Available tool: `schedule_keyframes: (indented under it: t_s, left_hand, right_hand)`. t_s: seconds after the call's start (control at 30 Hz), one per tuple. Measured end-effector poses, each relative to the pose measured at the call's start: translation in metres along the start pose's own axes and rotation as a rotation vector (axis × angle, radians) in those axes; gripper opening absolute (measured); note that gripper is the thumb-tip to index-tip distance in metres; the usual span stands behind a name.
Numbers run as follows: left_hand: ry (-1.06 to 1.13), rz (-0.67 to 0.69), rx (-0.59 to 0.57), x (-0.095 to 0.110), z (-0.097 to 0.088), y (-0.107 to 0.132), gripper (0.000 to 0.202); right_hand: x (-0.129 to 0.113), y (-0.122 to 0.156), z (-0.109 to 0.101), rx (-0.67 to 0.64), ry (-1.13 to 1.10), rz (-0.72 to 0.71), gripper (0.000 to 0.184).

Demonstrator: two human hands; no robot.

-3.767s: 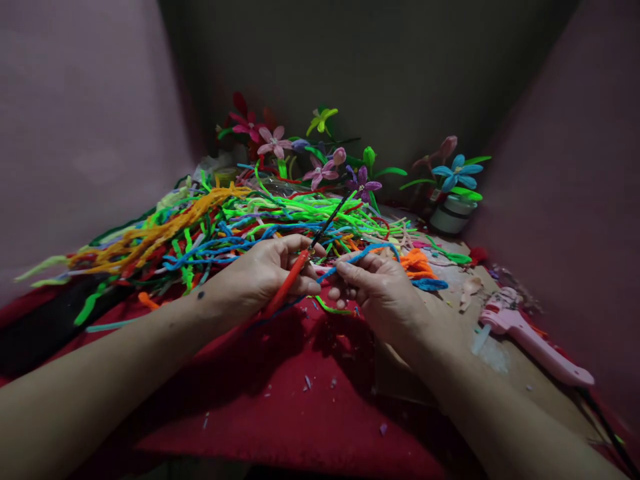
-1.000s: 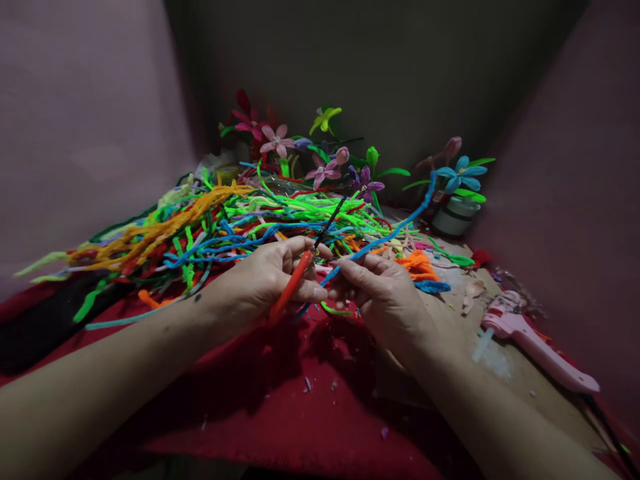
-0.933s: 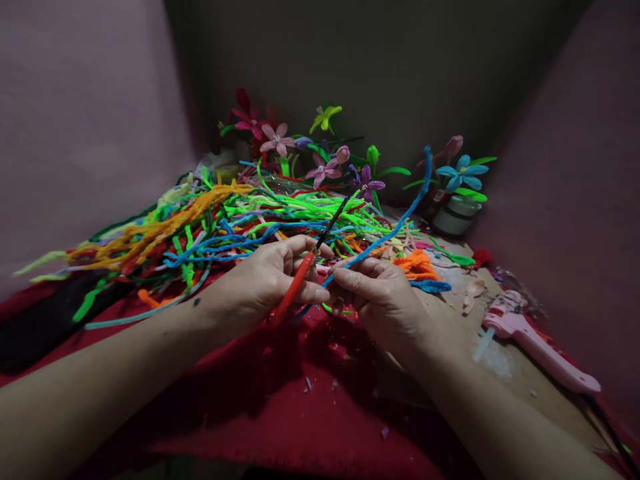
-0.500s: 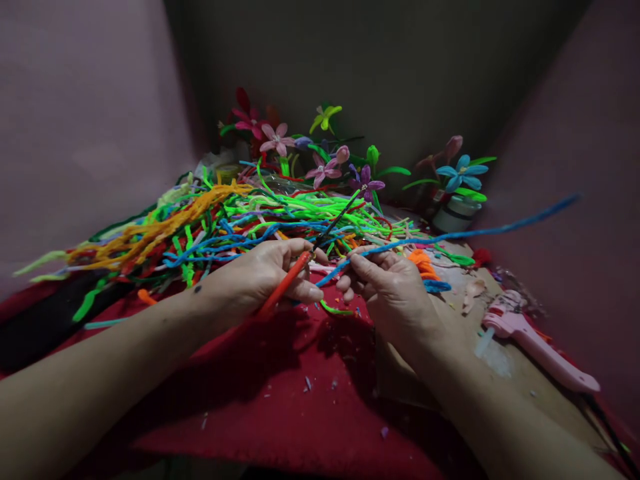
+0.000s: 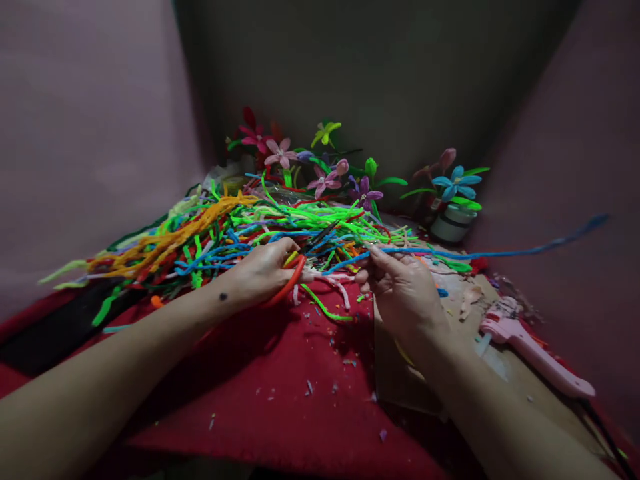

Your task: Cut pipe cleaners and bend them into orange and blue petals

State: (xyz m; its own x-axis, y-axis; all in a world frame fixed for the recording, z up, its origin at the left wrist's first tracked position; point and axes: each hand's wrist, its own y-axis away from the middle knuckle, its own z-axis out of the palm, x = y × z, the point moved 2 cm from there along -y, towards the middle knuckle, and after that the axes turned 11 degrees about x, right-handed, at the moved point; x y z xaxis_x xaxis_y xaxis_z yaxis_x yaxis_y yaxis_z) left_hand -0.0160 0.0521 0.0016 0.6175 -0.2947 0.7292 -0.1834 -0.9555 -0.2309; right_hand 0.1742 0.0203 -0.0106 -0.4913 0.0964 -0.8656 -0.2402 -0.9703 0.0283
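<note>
My left hand is closed on scissors with an orange handle. Their dark blades point up and away to the right over the pile. A long blue pipe cleaner is pinched between the thumb and fingers of my right hand. Its short end reaches left, close to my left fingertips; whether it touches them I cannot tell. The long end stretches far to the right, past the hand. Below the hands, a bright green pipe cleaner and pale pink pieces lie on the red cloth.
A heap of multicoloured pipe cleaners spreads behind my hands. Pipe-cleaner flowers stand at the back, and a blue one rises by a small jar. A pink glue gun rests on cardboard at right.
The scissors have turned in my left hand, their blades tilting lower over the pile. My right hand has shifted slightly right with the blue pipe cleaner, whose short end now shows beside the left fingers.
</note>
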Motion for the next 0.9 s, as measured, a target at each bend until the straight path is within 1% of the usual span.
schedule_keyframes:
  t_s: [0.03, 0.07, 0.13, 0.2, 0.27, 0.33, 0.37, 0.43, 0.5, 0.53, 0.57, 0.63, 0.7, 0.73, 0.8, 0.9]
  left_hand:
    - [-0.106, 0.081, 0.010, -0.005, 0.000, -0.002, 0.026]
    - [-0.207, 0.151, -0.018, -0.009, 0.002, -0.003, 0.021]
    - [-0.325, 0.256, -0.063, -0.015, 0.006, -0.003, 0.020]
    - [-0.403, 0.307, -0.105, -0.017, 0.010, -0.002, 0.023]
    - [-0.459, 0.345, -0.116, -0.014, 0.012, 0.000, 0.026]
    - [-0.466, 0.404, -0.057, -0.007, 0.010, 0.002, 0.026]
    - [-0.425, 0.431, -0.021, -0.002, 0.009, 0.003, 0.027]
    - [-0.264, 0.461, 0.029, 0.006, 0.009, 0.007, 0.033]
    - [-0.073, 0.487, 0.037, 0.012, 0.014, 0.012, 0.044]
    - [-0.006, 0.530, 0.060, 0.014, 0.016, 0.014, 0.045]
    - [0.051, 0.591, 0.091, 0.016, 0.019, 0.017, 0.042]
    - [0.159, 0.689, 0.105, 0.017, 0.023, 0.022, 0.035]
    - [0.271, 0.728, 0.085, 0.018, 0.024, 0.025, 0.031]
    - [0.316, 0.726, 0.085, 0.020, 0.024, 0.027, 0.029]
    - [0.387, 0.680, 0.106, 0.024, 0.021, 0.029, 0.025]
    - [0.486, 0.538, 0.107, 0.029, 0.016, 0.030, 0.017]
  right_hand:
    - [-0.001, -0.002, -0.001, 0.027, -0.021, 0.010, 0.015]
    - [-0.002, -0.003, -0.001, 0.050, -0.034, 0.025, 0.016]
    - [0.001, -0.003, -0.002, 0.063, -0.038, 0.051, 0.017]
    - [0.005, -0.003, -0.002, 0.042, -0.032, 0.061, 0.016]
    - [0.009, -0.001, -0.002, 0.024, -0.029, 0.073, 0.015]
    - [0.012, 0.001, -0.001, 0.005, -0.040, 0.111, 0.014]
    - [0.013, 0.002, -0.001, -0.009, -0.053, 0.143, 0.013]
    - [0.015, 0.006, 0.001, -0.046, -0.089, 0.222, 0.012]
    - [0.018, 0.009, 0.004, -0.086, -0.122, 0.309, 0.011]
    - [0.019, 0.011, 0.005, -0.106, -0.133, 0.348, 0.011]
    - [0.022, 0.013, 0.006, -0.123, -0.140, 0.379, 0.011]
    - [0.027, 0.015, 0.008, -0.163, -0.151, 0.416, 0.010]
    - [0.030, 0.016, 0.009, -0.216, -0.164, 0.412, 0.009]
    - [0.031, 0.016, 0.009, -0.236, -0.173, 0.413, 0.009]
    - [0.031, 0.016, 0.009, -0.249, -0.203, 0.428, 0.010]
    - [0.025, 0.013, 0.009, -0.189, -0.286, 0.421, 0.012]
